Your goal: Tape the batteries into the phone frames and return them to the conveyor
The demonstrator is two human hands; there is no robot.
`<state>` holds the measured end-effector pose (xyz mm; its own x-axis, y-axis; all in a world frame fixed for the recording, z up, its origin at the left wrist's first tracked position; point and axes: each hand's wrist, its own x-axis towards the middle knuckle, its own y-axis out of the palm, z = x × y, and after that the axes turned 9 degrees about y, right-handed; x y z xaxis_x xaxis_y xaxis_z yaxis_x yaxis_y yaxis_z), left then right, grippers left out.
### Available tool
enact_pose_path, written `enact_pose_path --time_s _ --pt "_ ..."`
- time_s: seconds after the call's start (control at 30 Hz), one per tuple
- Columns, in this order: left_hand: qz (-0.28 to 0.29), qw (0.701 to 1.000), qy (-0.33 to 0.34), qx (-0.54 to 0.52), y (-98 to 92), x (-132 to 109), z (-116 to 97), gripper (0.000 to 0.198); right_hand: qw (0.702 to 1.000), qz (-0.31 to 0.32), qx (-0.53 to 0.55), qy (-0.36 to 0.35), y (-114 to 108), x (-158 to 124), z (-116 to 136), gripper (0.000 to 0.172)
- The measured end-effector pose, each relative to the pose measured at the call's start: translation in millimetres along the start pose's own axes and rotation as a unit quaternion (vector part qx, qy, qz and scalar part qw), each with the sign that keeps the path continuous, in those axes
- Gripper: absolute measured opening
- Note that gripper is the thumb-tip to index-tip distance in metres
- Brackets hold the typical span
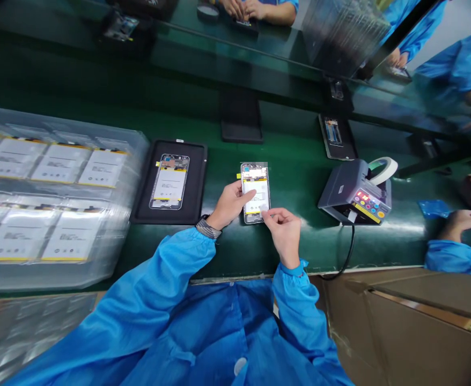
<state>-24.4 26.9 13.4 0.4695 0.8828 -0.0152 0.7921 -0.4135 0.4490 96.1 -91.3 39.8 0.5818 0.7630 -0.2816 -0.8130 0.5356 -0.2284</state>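
The left hand [230, 206] grips the phone frame [255, 193] along its left edge, thumb laid across the white battery face; the right hand [284, 231] pinches at the frame's lower right corner, fingertips closed together on what may be a small tab or film (too small to tell). The frame rests on the green tabletop [300, 177], roughly midway between the black tray [170, 182] on the left and the grey tape dispenser [356, 193] on the right; bare green surface lies open on both sides of it and beyond its top edge. The tray carries a second phone frame [170, 181], well inside its raised rim. Further left, clear plastic trays of batteries [50, 198] are stacked close to the tabletop's near edge; a cardboard box [412, 316] sits below that edge at right. Another person's hands [466, 214] work at the far right, well apart.
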Motion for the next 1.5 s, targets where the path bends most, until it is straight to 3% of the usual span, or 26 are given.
enact_pose_path --time_s 1.07,1.5 --pt "-0.013 1.000 0.015 -0.009 -0.5 0.8 -2.1 0.062 1.000 -0.008 0.020 -0.001 3.3 1.7 -5.1 0.038" --pt "-0.015 1.000 0.016 0.000 -1.3 0.3 -0.1 0.060 0.999 -0.016 -0.019 -0.021 6.2 1.2 -4.9 0.039"
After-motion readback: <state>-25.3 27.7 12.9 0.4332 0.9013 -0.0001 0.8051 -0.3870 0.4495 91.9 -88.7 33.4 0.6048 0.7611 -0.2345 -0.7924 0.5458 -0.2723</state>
